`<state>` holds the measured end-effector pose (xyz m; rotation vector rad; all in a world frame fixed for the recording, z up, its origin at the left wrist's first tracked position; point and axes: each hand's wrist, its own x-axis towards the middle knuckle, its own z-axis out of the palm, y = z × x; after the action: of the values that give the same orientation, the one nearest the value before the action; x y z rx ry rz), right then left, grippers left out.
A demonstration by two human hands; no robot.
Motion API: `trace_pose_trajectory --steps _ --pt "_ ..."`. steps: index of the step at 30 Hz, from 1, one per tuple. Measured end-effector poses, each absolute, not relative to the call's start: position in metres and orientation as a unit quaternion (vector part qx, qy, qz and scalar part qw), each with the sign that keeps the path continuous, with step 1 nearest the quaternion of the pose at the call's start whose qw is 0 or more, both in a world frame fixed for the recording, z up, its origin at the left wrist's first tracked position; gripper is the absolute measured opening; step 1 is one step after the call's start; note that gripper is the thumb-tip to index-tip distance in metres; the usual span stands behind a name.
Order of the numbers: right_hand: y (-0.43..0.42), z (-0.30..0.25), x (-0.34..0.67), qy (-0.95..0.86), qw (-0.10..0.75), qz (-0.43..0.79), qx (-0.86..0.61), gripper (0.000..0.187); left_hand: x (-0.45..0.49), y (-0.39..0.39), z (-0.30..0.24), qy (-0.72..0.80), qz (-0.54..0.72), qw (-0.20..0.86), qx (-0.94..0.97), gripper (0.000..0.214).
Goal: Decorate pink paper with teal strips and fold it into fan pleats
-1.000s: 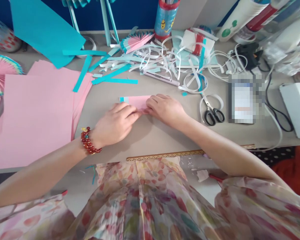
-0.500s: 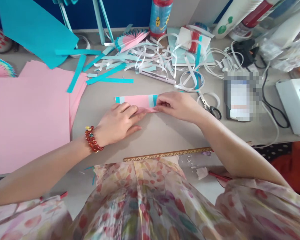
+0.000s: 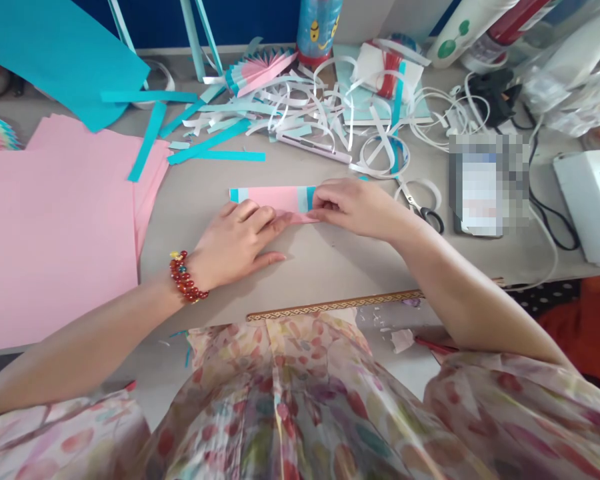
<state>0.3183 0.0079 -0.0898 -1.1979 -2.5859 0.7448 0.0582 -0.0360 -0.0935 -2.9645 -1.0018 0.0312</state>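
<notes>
A narrow piece of folded pink paper with blue and pale stripes at both ends lies on the desk in front of me. My left hand rests across its lower left part, fingers pressing down and thumb stretched out over the desk. At the right end, the curled fingers of my right hand pinch the paper's lower edge, where a thin fold runs. My left hand covers part of that lower edge.
Pink sheets are stacked at left, below a large blue sheet. Paper strips and a pleated paper fan lie at the back. Scissors, a phone and a white box are at right.
The view has shifted slightly. Both hands stay on the folded paper in almost the same places, with the left fingers moved only a little along its lower edge.
</notes>
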Motion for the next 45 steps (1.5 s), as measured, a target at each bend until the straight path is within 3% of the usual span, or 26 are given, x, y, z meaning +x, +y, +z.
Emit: trace_pose_trajectory --steps 20,27,33,35,40,45 --pt "0.001 -0.087 0.314 -0.888 0.100 0.220 -0.392 0.023 0.056 -0.037 -0.096 -0.320 0.010 0.010 -0.947 0.072" --pt "-0.010 -0.094 0.312 -0.894 0.081 0.137 -0.420 0.025 0.056 -0.038 -0.099 -0.326 -0.008 -0.003 -0.945 0.073" --pt "-0.014 -0.096 0.320 -0.872 0.148 0.154 -0.439 0.022 0.059 -0.039 -0.093 -0.322 0.009 0.000 -0.947 0.080" --pt "-0.020 -0.093 0.320 -0.883 0.153 0.143 -0.421 0.027 0.060 -0.039 -0.091 -0.326 0.004 -0.005 -0.945 0.078" --pt "-0.050 -0.091 0.315 -0.910 0.067 0.052 -0.407 0.044 0.059 -0.038 -0.094 -0.328 -0.017 -0.014 -0.945 0.078" --pt "-0.064 -0.102 0.318 -0.909 0.050 0.058 -0.410 0.069 0.060 -0.041 -0.091 -0.335 -0.016 -0.012 -0.942 0.076"
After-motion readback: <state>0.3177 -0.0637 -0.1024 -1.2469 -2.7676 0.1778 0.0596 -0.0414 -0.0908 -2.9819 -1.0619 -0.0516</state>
